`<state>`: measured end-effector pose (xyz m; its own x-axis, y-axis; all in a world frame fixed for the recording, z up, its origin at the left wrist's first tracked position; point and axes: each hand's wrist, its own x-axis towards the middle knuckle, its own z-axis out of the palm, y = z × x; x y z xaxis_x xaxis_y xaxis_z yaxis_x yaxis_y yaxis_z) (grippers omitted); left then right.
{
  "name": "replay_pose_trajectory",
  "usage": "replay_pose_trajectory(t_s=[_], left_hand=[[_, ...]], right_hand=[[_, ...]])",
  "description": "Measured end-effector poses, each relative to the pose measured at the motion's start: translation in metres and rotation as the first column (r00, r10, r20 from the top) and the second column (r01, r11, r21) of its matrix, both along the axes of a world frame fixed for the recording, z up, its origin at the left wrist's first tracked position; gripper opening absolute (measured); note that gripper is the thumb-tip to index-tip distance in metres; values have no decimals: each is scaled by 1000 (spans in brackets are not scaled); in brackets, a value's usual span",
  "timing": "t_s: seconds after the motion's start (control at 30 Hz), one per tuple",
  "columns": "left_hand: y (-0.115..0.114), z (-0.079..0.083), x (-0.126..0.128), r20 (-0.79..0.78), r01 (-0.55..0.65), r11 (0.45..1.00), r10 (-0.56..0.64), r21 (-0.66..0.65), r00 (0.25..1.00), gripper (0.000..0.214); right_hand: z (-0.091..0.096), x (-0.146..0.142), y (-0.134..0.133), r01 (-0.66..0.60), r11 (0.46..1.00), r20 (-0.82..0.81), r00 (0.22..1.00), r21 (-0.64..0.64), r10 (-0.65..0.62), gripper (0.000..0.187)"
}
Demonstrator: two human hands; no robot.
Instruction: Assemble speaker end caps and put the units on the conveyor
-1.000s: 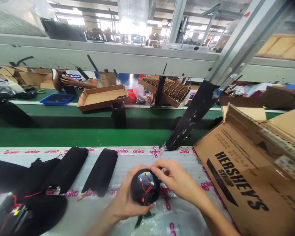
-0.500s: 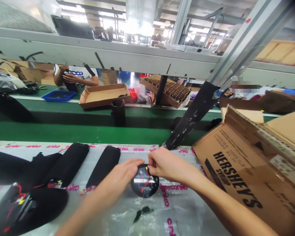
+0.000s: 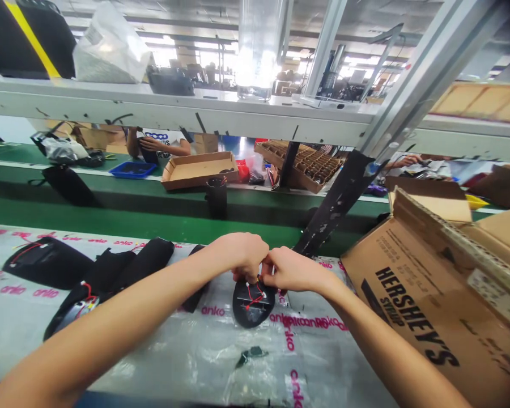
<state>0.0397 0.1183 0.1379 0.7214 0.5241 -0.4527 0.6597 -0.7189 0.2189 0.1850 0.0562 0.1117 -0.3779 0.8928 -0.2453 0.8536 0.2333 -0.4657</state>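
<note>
A black cylindrical pouch-like piece [image 3: 253, 309] stands in the middle of the plastic-covered bench, its round end toward me. Thin red wires [image 3: 255, 296] with small light connectors lie across that end. At its far rim my left hand [image 3: 247, 256] is bent down with its fingers closed in a pinch. My right hand [image 3: 289, 271] meets it from the right, thumb and forefinger pressed together at the same rim. Whatever sits between the fingertips is too small and hidden to make out. A bit of yellow shows between the two hands.
Several black cylinders with red wires [image 3: 46, 262] lie at left, partly behind my left forearm. A large cardboard box [image 3: 433, 294] stands at right, beside a slanted black-wrapped post [image 3: 331, 207]. Beyond the green belt [image 3: 153, 218], a person's hands [image 3: 155, 144] hold a dark piece.
My left hand has moved from the cylinder's left side to its far rim, beside my right hand, and its fingers have closed. The view has shifted slightly left.
</note>
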Motion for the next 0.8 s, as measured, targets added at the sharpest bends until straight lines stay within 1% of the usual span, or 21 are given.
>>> replay_pose_trajectory(t_s=[0.07,0.13,0.23,0.33,0.4,0.47,0.5,0.57,0.63,0.67,0.73,0.8], left_hand=[[6,0,1,-35,33,999,-34,-31,999,35],[9,0,-3,-32,60,998,-60,-26,998,36],[6,0,-10,-26,100,995,-100,0,995,32],[1,-1,-6,-26,129,991,-128,28,991,31],[-3,-2,1,-42,127,991,-126,37,991,36],[-5,0,7,-73,99,994,-97,34,993,41],[-5,2,9,-87,77,997,-75,26,993,39],[-4,9,7,-113,27,999,-30,-26,993,30],[-1,19,-4,-130,-26,991,9,-133,992,18],[1,23,-12,-136,-55,979,29,-194,990,16],[4,28,-28,-150,-113,949,71,-293,986,20],[5,27,-42,-176,-160,921,102,-356,979,23]], right_hand=[[-8,4,-1,-5,1000,-71,998,-14,4,17],[-17,5,-2,-7,1000,-138,990,-19,5,20],[-28,4,-5,9,1000,-215,976,-25,-14,23],[-31,4,-4,20,997,-276,960,-73,-40,23],[-32,4,-1,11,991,-316,947,-131,-52,23],[-33,5,0,3,983,-357,931,-183,-69,23],[-34,6,0,5,980,-378,922,-201,-82,23],[-38,9,-4,27,975,-419,900,-222,-120,25],[-44,15,-12,60,968,-463,869,-244,-171,32],[-46,19,-17,76,962,-487,850,-263,-200,36],[-53,26,-29,94,943,-531,806,-321,-261,47],[-58,31,-42,85,917,-565,764,-389,-311,60]])
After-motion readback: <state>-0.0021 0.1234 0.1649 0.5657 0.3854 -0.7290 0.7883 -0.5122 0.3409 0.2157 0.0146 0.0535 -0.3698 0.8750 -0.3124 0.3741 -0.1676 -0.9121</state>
